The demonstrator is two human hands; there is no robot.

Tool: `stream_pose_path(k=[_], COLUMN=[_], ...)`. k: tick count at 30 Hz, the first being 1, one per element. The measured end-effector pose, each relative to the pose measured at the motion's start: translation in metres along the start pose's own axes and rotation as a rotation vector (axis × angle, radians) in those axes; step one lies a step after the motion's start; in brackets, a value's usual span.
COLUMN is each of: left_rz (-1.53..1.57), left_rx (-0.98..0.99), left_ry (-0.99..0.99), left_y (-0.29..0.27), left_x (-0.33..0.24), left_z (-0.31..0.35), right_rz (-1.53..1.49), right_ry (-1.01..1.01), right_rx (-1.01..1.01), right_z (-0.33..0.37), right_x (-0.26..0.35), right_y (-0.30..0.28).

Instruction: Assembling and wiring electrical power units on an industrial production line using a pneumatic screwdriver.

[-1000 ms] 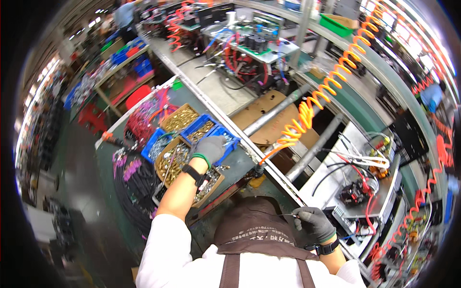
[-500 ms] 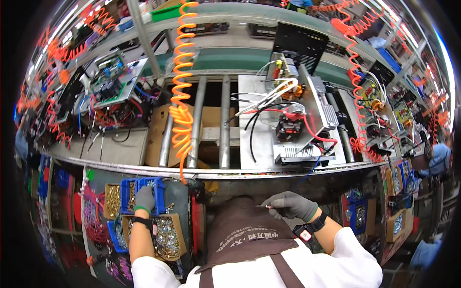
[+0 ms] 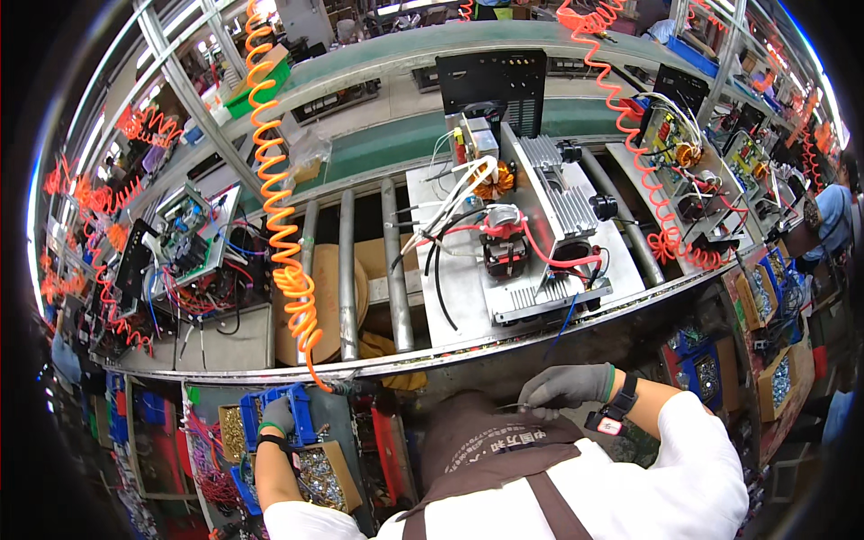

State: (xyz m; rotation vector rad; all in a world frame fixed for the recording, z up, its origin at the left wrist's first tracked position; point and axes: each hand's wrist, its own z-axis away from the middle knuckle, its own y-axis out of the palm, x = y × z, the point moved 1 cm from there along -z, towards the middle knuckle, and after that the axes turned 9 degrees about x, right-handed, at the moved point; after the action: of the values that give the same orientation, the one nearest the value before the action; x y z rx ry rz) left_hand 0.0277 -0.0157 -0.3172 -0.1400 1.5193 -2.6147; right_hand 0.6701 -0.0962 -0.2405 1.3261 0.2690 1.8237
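Note:
My gloved left hand (image 3: 278,415) reaches into a blue parts bin (image 3: 302,419) at the lower left; its fingertips are hidden inside, among small parts. Held over the dark apron (image 3: 486,430), my gloved right hand (image 3: 567,387) is closed in a pinch. A small, thin, shiny metal piece (image 3: 520,407) shows at its fingertips, too small to name. Beside the left forearm, a cardboard box (image 3: 346,477) holds many small metal fasteners. Another box (image 3: 232,432) of brass-coloured parts stands left of the blue bin.
Ahead, a metal plate (image 3: 432,315) on the roller conveyor (image 3: 347,288) carries an electronic assembly (image 3: 504,243) with heatsinks and loose cables. An orange coiled hose (image 3: 286,252) hangs before it. More assemblies stand left and right. Pink wires (image 3: 211,477) lie beside the bins.
The view has turned, so the conveyor now slants and the assembly sits further left in the picture. My left hand stays in the blue bin; my right hand keeps its pinch over the apron.

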Motion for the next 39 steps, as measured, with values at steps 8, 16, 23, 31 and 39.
stream_pose_path(k=[8,16,23,31,39], left_rz=[0.063,-0.168,-0.078,0.196,1.926], left_rx=[-0.038,-0.023,-0.042,-0.281,0.344], left_ry=[0.031,0.111,0.133,-0.016,0.332], left_y=[0.003,-0.011,-0.014,-0.042,-0.088], left_x=[0.002,-0.015,-0.018,-0.015,-0.159], left_z=[0.003,0.013,0.024,0.053,0.102], right_rz=[-0.034,0.295,0.520,0.984,1.271], right_ry=[-0.241,-0.235,-0.318,-0.209,-0.563], right_rx=[-0.288,-0.627,-0.710,-0.686,-0.547], right_z=[0.008,-0.021,-0.052,-0.080,-0.077], right_x=[0.008,0.032,0.039,0.035,0.060], right_y=[-0.007,0.000,0.015,0.009,-0.003])
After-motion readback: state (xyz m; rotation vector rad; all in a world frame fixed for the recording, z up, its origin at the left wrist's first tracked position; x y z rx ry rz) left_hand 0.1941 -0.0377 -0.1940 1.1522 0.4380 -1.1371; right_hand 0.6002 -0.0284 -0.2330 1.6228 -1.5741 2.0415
